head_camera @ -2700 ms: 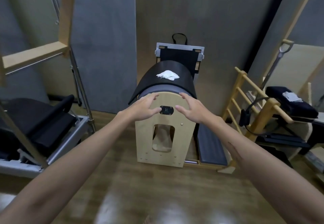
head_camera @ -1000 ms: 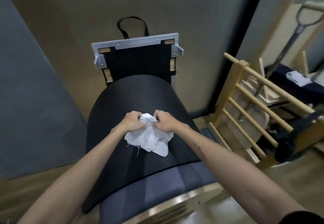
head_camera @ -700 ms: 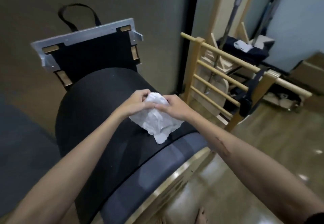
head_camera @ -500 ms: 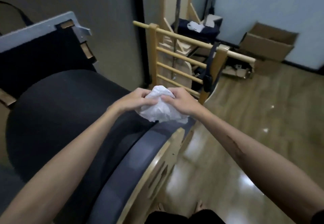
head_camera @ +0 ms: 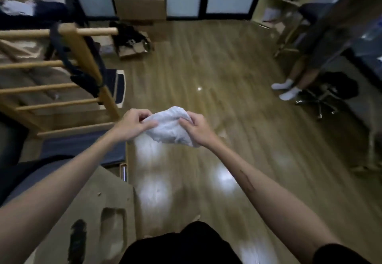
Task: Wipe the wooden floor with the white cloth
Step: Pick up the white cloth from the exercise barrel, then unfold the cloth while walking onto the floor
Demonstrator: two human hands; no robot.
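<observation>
- White cloth (head_camera: 169,128) sits bunched between my two hands, held up in the air above the wooden floor (head_camera: 217,73) — it touches no surface.
- My left hand (head_camera: 132,124) pinches the cloth's left end, thumb and curled fingers closed on the fabric.
- My right hand (head_camera: 194,128) grips the right end the same way, fingers curled into the folds.
- The bundle's long axis runs roughly left to right between my hands; a loose tail droops from the lower right, beside my right wrist.
- Below the cloth the floor shines with pale patches of reflected light.
- At the floor's left edge stands a wooden ladder frame (head_camera: 62,81) with round rungs — a dark strap (head_camera: 82,73) hangs over its upright.
- Near the far edge, against the wall, an open cardboard box (head_camera: 140,3) stands, with a flattened box (head_camera: 132,42) and dark clutter in front of it.
- Toward the right edge another person's legs in white socks (head_camera: 286,90) stand beside the base of a swivel chair (head_camera: 322,100).
- At the lower left, just beside me, is a pale wooden panel (head_camera: 86,206) with cut-out slots.
</observation>
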